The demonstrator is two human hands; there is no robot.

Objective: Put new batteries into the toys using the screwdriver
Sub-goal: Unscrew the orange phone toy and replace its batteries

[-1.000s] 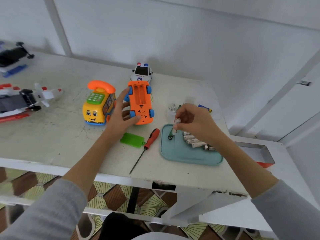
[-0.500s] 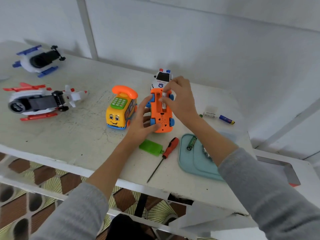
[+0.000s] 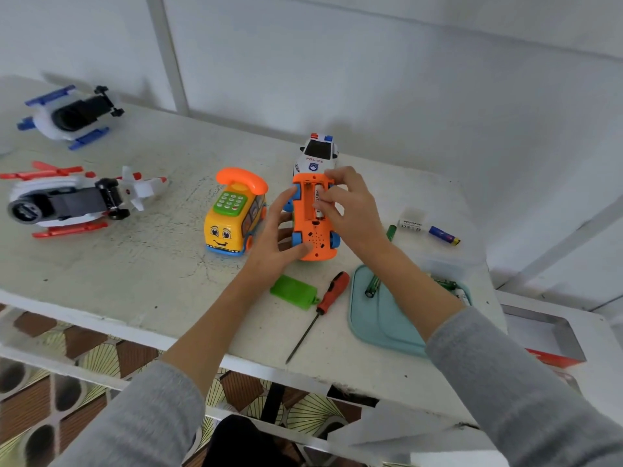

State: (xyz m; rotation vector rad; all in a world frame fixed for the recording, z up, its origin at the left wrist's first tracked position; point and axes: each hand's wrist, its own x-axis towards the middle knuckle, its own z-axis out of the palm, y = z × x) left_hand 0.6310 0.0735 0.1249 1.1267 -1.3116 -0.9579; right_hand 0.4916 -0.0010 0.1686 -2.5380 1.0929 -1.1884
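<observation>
Item one, the surface: I saw a white, scuffed table set against a pale panelled wall, with patterned brown-and-cream floor tiles below its front edge.

Item two, the task's thing: an orange toy car lay belly-up at mid-table, its compartment uncovered. My left hand was spread open against its left side, steadying it. My right hand had its fingertips pinched on a white battery lying in the compartment.

Item three, nearby: green battery cover and red-handled screwdriver lay just in front; teal tray to the right; yellow phone bus left; police car behind.
</observation>
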